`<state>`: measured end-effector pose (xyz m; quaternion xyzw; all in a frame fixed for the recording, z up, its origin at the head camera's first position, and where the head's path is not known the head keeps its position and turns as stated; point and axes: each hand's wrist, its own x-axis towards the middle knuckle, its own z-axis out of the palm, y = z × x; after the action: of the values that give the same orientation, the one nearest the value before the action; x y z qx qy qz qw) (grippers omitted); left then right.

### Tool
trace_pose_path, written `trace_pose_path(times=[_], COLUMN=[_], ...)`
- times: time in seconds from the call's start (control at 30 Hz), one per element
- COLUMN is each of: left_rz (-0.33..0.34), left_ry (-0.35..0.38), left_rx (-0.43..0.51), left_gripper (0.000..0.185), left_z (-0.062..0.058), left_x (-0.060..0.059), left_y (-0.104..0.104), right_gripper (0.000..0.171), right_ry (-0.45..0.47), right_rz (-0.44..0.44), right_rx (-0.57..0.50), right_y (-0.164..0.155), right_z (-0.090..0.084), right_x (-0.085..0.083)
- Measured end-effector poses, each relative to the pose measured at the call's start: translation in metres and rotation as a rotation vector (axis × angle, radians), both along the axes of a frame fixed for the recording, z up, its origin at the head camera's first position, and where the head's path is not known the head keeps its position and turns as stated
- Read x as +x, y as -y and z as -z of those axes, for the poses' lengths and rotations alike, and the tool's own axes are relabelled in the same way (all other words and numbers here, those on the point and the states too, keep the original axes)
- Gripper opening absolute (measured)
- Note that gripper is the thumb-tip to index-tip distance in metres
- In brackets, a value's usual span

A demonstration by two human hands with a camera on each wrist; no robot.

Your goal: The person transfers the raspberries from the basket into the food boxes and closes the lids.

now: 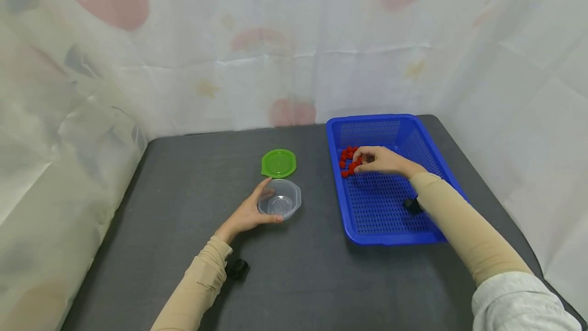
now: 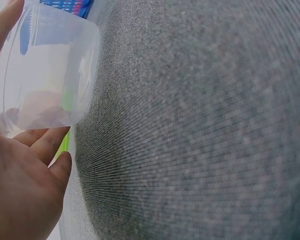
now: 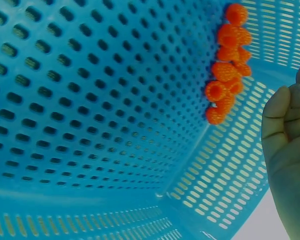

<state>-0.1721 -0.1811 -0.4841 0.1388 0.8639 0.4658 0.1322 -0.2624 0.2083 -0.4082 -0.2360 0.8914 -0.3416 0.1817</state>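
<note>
Two hands are at work on the dark grey counter [image 1: 184, 178]; the left hand [image 1: 248, 213] cups a clear plastic container [image 1: 280, 199], thumb and fingers curled round its near wall, steadying it upright and empty just below a green lid [image 1: 278, 163] that lies flat beside it; the left wrist view shows the same container [image 2: 45, 70] pressed against the palm [image 2: 20, 195]. The right hand [image 1: 378, 160] is inside a blue perforated basket [image 1: 390, 234], its fingertips closed among a small cluster of red raspberries [image 1: 347, 160] in the far left corner; the head view suggests the grip is pinching one or more berries, though exactly how many is too small to tell; the right wrist view shows the berries [image 3: 227, 65] bunched against the basket wall [image 3: 90, 90] and the fingers [image 3: 290, 140] curled beside them. By my reading the step in hand is picking up berries from the basket; the next move would call for lifting the pinch clear of the basket rim, carrying it left across the counter, and releasing over the open container without crushing the soft fruit.
</note>
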Motion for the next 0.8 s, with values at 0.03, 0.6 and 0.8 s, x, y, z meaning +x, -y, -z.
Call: trace_pose_path(times=[0.03, 0.6, 0.8], left_rz=[-0.001, -0.031, -0.044], left_ry=[-0.001, -0.012, -0.005], left_rx=[0.000, -0.009, -0.002], left_gripper=[0.112, 0.112, 0.112], left_z=[0.000, 0.000, 0.001], left_x=[0.000, 0.002, 0.003], left_y=[0.000, -0.002, -0.004], right_gripper=[0.031, 0.026, 0.026], right_ry=[-0.004, -0.033, -0.018], right_rz=[0.001, -0.023, -0.074], right_rx=[-0.003, -0.132, -0.148], right_y=[0.000, 0.028, 0.050], right_z=[-0.002, -0.038, -0.051], right_x=[0.000, 0.003, 0.004])
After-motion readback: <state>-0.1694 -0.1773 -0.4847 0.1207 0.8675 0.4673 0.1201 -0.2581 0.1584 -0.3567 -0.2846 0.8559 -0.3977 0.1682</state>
